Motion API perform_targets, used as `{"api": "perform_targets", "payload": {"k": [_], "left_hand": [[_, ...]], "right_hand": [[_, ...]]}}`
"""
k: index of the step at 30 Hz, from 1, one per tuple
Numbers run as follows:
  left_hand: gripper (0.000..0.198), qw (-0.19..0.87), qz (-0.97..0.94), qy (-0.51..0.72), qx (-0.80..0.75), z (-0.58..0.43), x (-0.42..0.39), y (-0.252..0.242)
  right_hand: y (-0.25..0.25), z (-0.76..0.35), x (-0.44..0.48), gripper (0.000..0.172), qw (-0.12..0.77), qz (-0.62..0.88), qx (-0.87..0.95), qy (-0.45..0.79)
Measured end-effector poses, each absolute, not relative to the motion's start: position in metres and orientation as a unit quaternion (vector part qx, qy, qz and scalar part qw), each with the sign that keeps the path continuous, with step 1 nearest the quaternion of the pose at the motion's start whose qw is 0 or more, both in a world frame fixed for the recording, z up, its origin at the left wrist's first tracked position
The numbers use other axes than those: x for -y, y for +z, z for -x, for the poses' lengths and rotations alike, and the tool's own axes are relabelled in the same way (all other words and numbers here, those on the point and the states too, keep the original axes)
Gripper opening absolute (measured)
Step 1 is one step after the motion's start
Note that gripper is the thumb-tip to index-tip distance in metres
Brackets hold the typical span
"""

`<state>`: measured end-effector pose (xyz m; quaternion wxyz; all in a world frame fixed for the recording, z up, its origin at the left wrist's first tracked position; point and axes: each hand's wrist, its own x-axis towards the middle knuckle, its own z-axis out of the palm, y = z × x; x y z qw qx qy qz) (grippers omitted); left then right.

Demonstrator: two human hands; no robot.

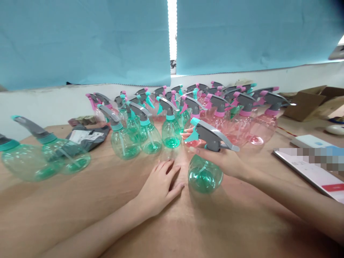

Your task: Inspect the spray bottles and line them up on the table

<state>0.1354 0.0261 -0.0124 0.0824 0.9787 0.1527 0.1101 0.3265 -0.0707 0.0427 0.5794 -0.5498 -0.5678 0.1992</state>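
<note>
My right hand (219,157) is closed around the neck of a green spray bottle (205,175), just under its grey and turquoise trigger head. The clear green body hangs below my fingers; whether its base touches the table I cannot tell. My left hand (159,186) lies on the wooden table (134,229) with its fingers spread, holding nothing. Ahead of it stand green spray bottles, the nearest being one upright bottle (171,132) and another beside it (150,138). Pink spray bottles (264,125) stand behind and right of my right hand.
Two green spray bottles (67,157) stand at the far left, by a dark plastic package (88,138) with a white label. At right lie a phone (303,168) with a lit screen and a white box (313,141). An open cardboard box (306,105) sits behind them.
</note>
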Motion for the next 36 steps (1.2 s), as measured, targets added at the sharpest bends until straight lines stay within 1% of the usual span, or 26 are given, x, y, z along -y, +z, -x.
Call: {"api": "perform_targets", "payload": {"k": [4,12,21,26,30,36], "left_hand": [[0.042,0.084,-0.978,0.114,-0.154,-0.1354,-0.0262,-0.0126],[0.042,0.083,-0.978,0.118,-0.153,-0.1353,-0.0261,-0.0131],[0.042,0.086,-0.977,0.119,-0.154,-0.1353,-0.0261,-0.0136],[0.044,0.075,-0.978,0.114,-0.155,-0.1351,-0.0261,-0.0137],[0.044,0.077,-0.979,0.109,-0.154,-0.1357,-0.0260,-0.0127],[0.043,0.079,-0.979,0.109,-0.153,-0.1355,-0.0255,-0.0116]], "right_hand": [[0.0424,-0.3267,0.0704,0.005,0.577,0.552,0.569,0.196],[0.0402,-0.3286,0.0700,0.009,0.572,0.552,0.574,0.196],[0.0432,-0.3260,0.0703,0.008,0.583,0.554,0.565,0.186],[0.0425,-0.3270,0.0698,0.019,0.575,0.550,0.574,0.192],[0.0418,-0.3272,0.0695,0.018,0.584,0.547,0.569,0.188],[0.0407,-0.3269,0.0700,0.022,0.581,0.547,0.567,0.203]]}}
